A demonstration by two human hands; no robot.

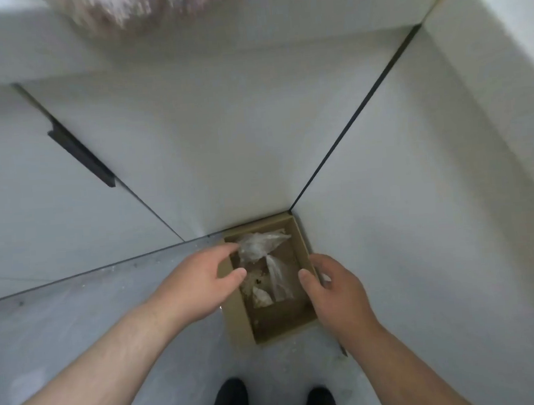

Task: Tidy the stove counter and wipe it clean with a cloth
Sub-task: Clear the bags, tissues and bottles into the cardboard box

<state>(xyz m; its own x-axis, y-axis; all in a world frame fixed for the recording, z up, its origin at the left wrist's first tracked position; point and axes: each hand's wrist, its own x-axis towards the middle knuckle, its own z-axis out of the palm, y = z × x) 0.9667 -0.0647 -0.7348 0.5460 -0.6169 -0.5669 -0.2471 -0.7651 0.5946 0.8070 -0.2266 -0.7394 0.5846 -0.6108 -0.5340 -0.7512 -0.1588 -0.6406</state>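
Cardboard box [236, 315], open-topped, is stood on the grey floor [78, 326] in the corner formed by white cabinet fronts [223, 142], directly between the two hands. The left hand [201, 279] is held against the box's left wall with fingers extended and thumb spread apart, in a released posture; its fingertips are met by a crumpled clear plastic bag [262, 243] lying just beyond them at the far end of the box, but no pinch is shown. The right hand [335, 292] is placed at the box's right wall, thumb inside the rim and fingers loosely curled over it; whether the wall is actually gripped cannot be told, since the contact is hidden by the hand itself. Between the two thumbs, a second strip of clear plastic [277, 274] and a pale crumpled scrap [261, 296] are seen on the box bottom, along with dark specks too small to identify. A small dark object [344, 350] is largely hidden beneath the right wrist. Two black shoes [229, 404] are cut off by the lower edge, below both forearms. Far beyond the hands, a black handle [81, 158] is fitted to the left-side door, and a blurred pinkish speckled mass [138, 5] is cut off by the upper edge and cannot be identified.
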